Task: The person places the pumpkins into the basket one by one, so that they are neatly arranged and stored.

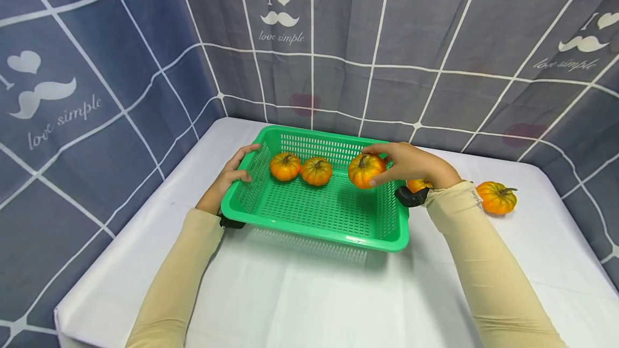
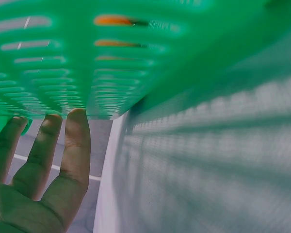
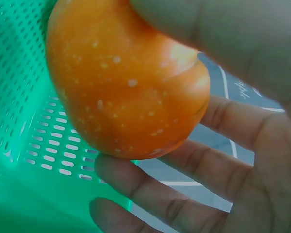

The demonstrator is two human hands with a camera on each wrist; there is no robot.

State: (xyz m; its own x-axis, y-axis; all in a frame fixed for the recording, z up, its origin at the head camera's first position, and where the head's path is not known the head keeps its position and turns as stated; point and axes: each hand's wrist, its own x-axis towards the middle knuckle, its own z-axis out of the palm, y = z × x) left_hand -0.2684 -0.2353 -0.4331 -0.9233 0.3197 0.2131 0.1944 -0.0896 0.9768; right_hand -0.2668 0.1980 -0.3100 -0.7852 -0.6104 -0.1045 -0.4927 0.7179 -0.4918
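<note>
A green plastic basket (image 1: 314,232) with slotted walls is held at its left end by my left hand (image 1: 227,179). In the left wrist view, fingers (image 2: 76,145) of that hand reach against the slotted outside of the basket. Two small orange pumpkins, a left one (image 1: 285,167) and a right one (image 1: 316,171), sit side by side inside, toward the back left. Over the basket's right part, my right hand (image 1: 411,162) grips another small pumpkin (image 1: 366,171) between thumb and fingers. The right wrist view shows this pumpkin's speckled orange skin (image 3: 121,97) close up.
Right of the basket, a pumpkin (image 1: 418,184) is partly hidden behind my right wrist. Farther right, another pumpkin (image 1: 496,197) lies on the white-covered table (image 1: 300,294). Grey checked curtains (image 1: 348,31) stand behind and at both sides.
</note>
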